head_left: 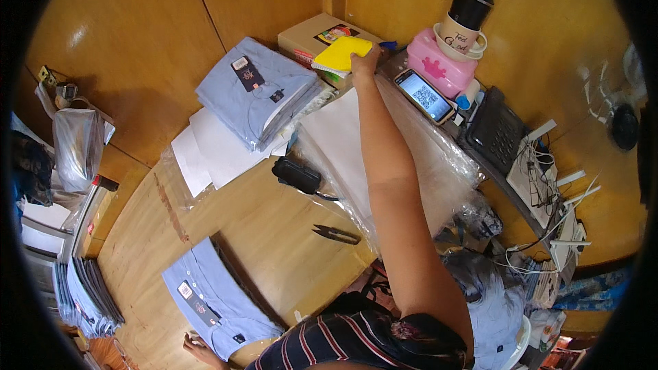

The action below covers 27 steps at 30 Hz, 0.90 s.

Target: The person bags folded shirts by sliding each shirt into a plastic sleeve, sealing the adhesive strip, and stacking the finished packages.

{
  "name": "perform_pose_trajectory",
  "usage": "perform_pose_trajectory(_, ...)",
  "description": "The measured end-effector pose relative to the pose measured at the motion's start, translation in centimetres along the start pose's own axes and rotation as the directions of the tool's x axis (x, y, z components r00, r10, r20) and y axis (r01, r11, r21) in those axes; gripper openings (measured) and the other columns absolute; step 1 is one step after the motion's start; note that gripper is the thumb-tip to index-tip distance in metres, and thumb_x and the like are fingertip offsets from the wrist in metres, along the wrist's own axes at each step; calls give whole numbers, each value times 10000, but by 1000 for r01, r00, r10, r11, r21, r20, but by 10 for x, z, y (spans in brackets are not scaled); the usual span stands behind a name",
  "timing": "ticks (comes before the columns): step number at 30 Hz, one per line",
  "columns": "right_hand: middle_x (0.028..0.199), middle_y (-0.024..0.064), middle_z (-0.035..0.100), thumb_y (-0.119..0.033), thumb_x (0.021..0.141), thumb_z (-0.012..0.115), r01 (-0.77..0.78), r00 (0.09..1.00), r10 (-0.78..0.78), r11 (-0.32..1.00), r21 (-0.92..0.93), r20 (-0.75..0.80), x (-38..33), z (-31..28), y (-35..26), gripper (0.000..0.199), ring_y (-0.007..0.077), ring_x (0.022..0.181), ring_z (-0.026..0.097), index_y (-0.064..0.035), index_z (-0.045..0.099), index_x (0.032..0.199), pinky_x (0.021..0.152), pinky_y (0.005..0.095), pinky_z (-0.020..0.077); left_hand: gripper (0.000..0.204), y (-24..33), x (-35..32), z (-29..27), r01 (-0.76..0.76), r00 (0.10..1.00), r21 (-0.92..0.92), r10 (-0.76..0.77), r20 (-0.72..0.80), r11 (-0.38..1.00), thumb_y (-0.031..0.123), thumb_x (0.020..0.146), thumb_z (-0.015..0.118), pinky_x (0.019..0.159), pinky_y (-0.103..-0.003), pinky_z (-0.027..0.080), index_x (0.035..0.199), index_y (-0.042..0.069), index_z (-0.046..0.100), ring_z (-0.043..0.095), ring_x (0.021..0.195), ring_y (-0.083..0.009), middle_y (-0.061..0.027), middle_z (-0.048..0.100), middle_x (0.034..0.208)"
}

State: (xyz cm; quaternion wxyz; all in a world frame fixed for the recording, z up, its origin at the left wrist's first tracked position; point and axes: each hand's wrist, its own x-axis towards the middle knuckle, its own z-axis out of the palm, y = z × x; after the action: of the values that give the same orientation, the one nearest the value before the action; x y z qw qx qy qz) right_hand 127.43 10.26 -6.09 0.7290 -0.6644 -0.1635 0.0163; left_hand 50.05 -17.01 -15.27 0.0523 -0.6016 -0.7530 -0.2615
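My right arm reaches to the far side, where my right hand (365, 63) is closed on the right end of a yellow-covered pad (341, 54) with white edges. The pad is over a cardboard box (301, 35). At the near left, a folded light-blue shirt (226, 294) with a dark hang tag lies on the wooden table (144, 260). My left hand (203, 354) rests by the shirt's near edge, fingers apart; its lower part is cut off by the picture edge. Black thread snips (336, 234) lie to the shirt's right.
Folded blue shirts (253, 89) are stacked on white sheets (199, 151). Clear plastic bags (329, 130) lie under my right arm. A black pouch-like object (297, 175), a phone (425, 98), a pink box (439, 65) with stacked cups, and a desk telephone (497, 130) stand around.
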Motion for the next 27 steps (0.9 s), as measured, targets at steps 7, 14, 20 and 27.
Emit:
perform_pose_trajectory(7, 1163, 265, 353, -150, 676, 627, 170, 957, 39, 725, -667, 286, -34, -17, -41, 672, 391, 1050, 402, -61, 286, 1249, 871, 375, 372, 401, 15, 2, -9, 70, 994, -46, -66, 82, 996, 313, 829, 413, 713, -416, 386, 1053, -18, 443, 466, 885, -353, -199, 418, 1009)
perform_pose_trajectory(14, 994, 175, 491, -119, 691, 596, 677, 585, -216, 661, -324, 782, -129, -64, -87, 414, 337, 976, 459, -88, 485, 1089, 853, 362, 376, 365, 11, 5, -5, 150, 983, -85, -140, 121, 985, 158, 786, 447, 790, -360, 392, 1107, -16, 432, 466, 950, -309, -182, 430, 1058)
perform_pose_trajectory(20, 965, 110, 562, -13, 754, 526, 595, 338, -137, 798, -99, 931, -213, -136, -167, 274, 212, 804, 557, -34, 538, 1028, 708, 280, 447, 238, 7, -3, -11, 432, 902, -520, -341, 266, 737, 148, 863, 425, 670, -240, 397, 1038, 2, 494, 486, 739, -117, -43, 525, 814)
perform_pose_trajectory(27, 736, 46, 571, -123, 844, 483, -171, -3, 414, 897, -408, 910, -364, -176, -109, 264, 92, 639, 558, -23, 497, 1088, 594, 218, 455, 353, 65, 9, -29, 437, 841, -445, -181, 509, 781, 112, 739, 615, 663, -250, 439, 1029, -60, 513, 548, 763, -130, -116, 592, 856)
